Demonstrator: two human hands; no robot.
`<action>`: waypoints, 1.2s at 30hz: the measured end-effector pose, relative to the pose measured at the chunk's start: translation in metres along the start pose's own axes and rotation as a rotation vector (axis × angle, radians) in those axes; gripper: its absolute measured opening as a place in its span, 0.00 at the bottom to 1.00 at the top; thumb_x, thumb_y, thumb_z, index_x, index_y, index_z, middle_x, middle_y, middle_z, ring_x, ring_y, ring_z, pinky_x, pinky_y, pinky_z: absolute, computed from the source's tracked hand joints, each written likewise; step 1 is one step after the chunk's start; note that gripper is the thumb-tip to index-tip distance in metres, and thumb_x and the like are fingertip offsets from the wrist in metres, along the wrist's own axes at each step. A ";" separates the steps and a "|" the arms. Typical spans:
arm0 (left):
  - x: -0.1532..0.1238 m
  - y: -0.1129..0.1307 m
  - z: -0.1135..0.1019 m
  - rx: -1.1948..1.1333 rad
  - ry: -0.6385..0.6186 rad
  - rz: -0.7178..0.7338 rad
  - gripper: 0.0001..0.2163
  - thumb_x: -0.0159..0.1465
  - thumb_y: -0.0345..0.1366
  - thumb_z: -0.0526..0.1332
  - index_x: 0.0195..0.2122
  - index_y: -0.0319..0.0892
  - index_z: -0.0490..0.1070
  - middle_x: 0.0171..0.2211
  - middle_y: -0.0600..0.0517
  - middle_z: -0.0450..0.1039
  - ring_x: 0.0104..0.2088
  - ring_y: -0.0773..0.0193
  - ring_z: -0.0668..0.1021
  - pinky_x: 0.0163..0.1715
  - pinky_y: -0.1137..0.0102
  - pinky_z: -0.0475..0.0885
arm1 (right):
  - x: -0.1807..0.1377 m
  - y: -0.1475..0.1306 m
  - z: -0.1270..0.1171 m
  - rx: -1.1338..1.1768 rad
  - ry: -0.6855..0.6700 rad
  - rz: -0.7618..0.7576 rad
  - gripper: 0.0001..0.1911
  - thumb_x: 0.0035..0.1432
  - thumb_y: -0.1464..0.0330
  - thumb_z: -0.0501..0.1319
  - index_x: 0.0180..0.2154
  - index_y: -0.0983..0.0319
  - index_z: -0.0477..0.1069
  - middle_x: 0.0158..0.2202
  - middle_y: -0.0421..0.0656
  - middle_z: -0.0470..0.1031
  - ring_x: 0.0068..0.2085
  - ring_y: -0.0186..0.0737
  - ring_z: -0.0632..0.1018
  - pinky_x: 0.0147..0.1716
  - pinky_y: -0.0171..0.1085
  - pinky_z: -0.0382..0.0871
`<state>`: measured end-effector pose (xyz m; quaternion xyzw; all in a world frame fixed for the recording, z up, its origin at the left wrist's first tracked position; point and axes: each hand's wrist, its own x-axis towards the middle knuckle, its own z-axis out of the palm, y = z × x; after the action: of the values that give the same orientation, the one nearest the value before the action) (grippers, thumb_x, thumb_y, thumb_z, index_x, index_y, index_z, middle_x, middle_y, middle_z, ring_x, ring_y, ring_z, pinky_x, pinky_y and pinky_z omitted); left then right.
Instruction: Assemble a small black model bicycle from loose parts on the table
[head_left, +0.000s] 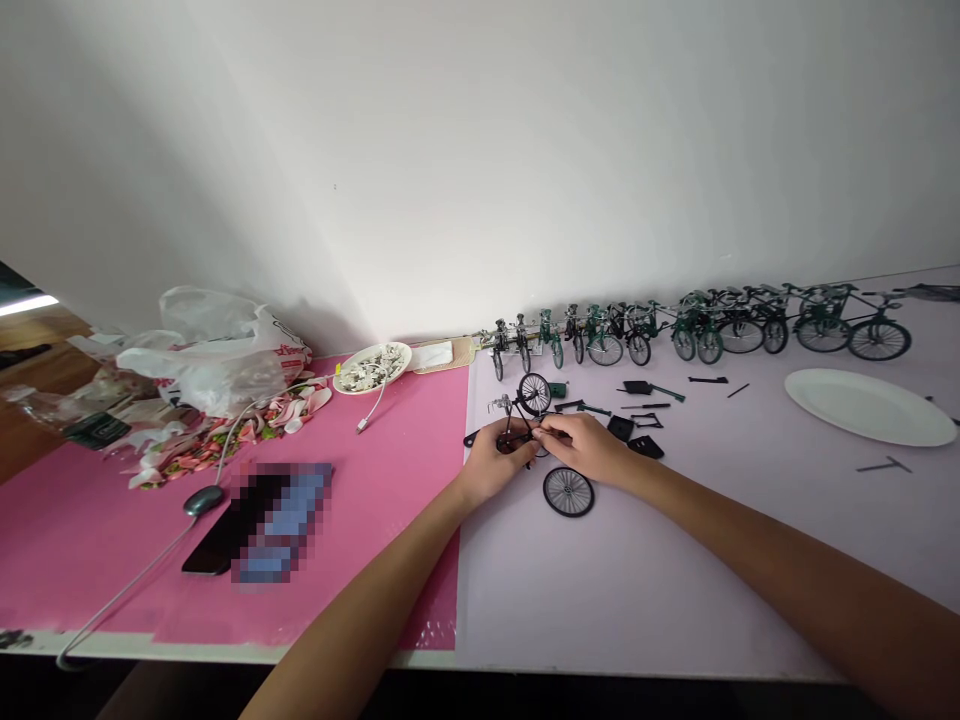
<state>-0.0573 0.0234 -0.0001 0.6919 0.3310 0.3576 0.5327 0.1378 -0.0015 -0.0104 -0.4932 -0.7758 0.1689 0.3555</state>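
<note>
My left hand (491, 462) and my right hand (587, 446) meet at the middle of the table, both closed on a small black model bicycle frame (519, 432). One wheel (535, 393) stands fitted at the frame's far end. A loose spoked wheel (568, 491) lies flat just in front of my right hand. Small black and green bicycle parts (639, 418) lie scattered right behind my right hand.
A row of several finished green and black model bicycles (705, 330) lines the wall. A white oval plate (868, 406) sits at right. On the pink mat (390, 480) are a bowl of small metal parts (372, 367), a phone (225, 535), a cable and plastic bags (214, 355).
</note>
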 end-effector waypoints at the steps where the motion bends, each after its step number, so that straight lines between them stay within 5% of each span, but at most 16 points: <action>1: 0.000 0.000 0.000 0.001 0.000 -0.001 0.12 0.61 0.38 0.68 0.43 0.37 0.75 0.39 0.47 0.78 0.30 0.67 0.77 0.34 0.70 0.73 | 0.000 0.001 0.000 -0.003 -0.004 0.002 0.16 0.68 0.62 0.57 0.27 0.59 0.67 0.23 0.39 0.70 0.25 0.36 0.68 0.26 0.34 0.57; 36: 0.001 -0.004 -0.003 0.083 -0.037 0.005 0.09 0.63 0.38 0.66 0.40 0.38 0.73 0.31 0.51 0.76 0.30 0.66 0.77 0.33 0.71 0.72 | -0.001 0.003 0.001 -0.029 -0.065 0.042 0.16 0.66 0.62 0.57 0.26 0.59 0.64 0.22 0.38 0.67 0.24 0.35 0.66 0.25 0.34 0.56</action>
<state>-0.0595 0.0263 -0.0038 0.7206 0.3339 0.3320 0.5089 0.1396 -0.0007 -0.0136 -0.5086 -0.7788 0.1810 0.3193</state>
